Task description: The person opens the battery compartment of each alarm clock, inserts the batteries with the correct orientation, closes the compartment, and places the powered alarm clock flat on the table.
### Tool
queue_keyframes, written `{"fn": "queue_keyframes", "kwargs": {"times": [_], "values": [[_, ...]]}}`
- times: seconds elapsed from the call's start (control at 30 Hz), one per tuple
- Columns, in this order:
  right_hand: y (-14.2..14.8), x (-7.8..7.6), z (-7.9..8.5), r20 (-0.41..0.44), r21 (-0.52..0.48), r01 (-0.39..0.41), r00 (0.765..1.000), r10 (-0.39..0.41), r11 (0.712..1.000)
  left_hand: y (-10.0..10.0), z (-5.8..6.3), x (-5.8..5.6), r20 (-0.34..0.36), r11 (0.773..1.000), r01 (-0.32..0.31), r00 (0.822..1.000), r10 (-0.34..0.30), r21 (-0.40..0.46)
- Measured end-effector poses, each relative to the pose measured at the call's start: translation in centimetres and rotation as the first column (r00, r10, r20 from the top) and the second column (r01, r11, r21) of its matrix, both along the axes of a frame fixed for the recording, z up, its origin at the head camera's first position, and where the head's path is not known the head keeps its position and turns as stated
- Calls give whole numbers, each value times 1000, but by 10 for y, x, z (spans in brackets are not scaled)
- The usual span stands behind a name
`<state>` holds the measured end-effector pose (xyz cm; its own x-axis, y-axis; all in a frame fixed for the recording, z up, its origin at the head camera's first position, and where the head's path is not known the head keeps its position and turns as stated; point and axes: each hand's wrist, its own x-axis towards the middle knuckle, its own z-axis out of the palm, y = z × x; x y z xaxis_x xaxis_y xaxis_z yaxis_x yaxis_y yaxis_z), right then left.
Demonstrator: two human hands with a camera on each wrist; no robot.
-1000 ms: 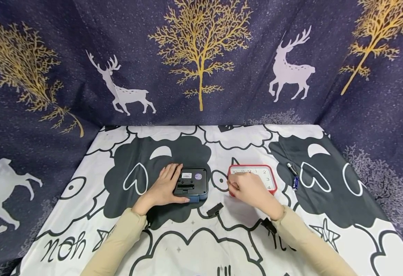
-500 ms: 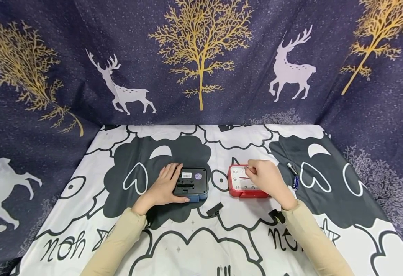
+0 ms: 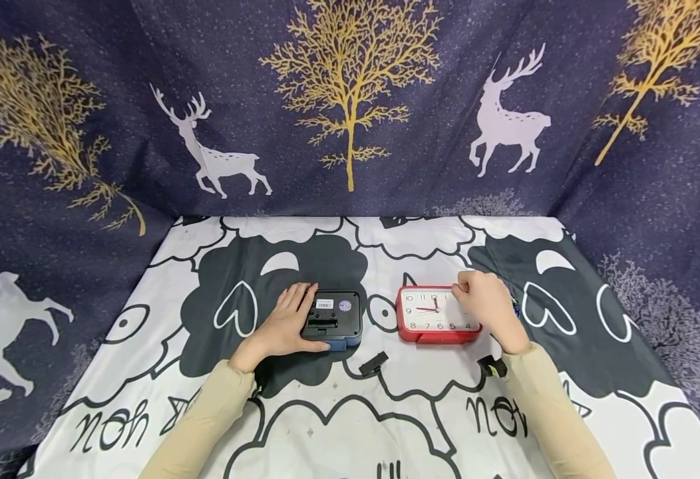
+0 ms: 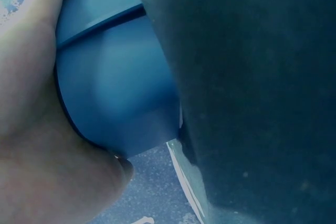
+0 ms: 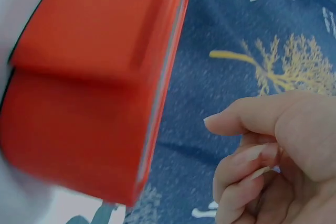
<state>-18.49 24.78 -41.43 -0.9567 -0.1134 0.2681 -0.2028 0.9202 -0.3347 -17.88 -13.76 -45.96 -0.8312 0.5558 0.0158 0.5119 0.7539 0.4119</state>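
Observation:
In the head view a blue and black alarm clock (image 3: 347,313) lies back side up, with a sticker, knobs and a dark slot showing. My left hand (image 3: 287,322) grips its left end, thumb along the near edge and fingers over the far side. The left wrist view shows its blue casing (image 4: 115,87) close up against the palm. A red alarm clock (image 3: 434,326) lies face up to the right. My right hand (image 3: 484,299) hovers over its right end, loosely curled; in the right wrist view, nothing is visibly held and the thumb stands apart from the red casing (image 5: 79,124).
A small black plastic piece (image 3: 374,364) lies on the sheep-print cloth between and in front of the clocks. Batteries (image 3: 516,311) lie to the right, mostly hidden behind my right hand. A dark deer-and-tree curtain (image 3: 350,133) hangs behind.
My right hand has moved right across the red clock's face, uncovering most of the dial and now hiding the batteries. My left hand and the blue clock have stayed in place.

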Motion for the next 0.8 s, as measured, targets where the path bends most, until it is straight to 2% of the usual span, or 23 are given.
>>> {"fn": "queue_keyframes", "kwargs": {"times": [0.23, 0.53, 0.8], "values": [[17, -3, -5, 53, -39, 24, 998, -21, 999, 0, 1, 1, -5, 1000, -3, 1000, 3, -7], [27, -5, -8, 19, -55, 46, 999, -45, 997, 0, -1, -1, -14, 1000, -7, 1000, 7, -6], [30, -4, -11, 30, -57, 71, 997, -70, 996, 0, -1, 0, 36, 1000, -11, 999, 11, 19]]}}
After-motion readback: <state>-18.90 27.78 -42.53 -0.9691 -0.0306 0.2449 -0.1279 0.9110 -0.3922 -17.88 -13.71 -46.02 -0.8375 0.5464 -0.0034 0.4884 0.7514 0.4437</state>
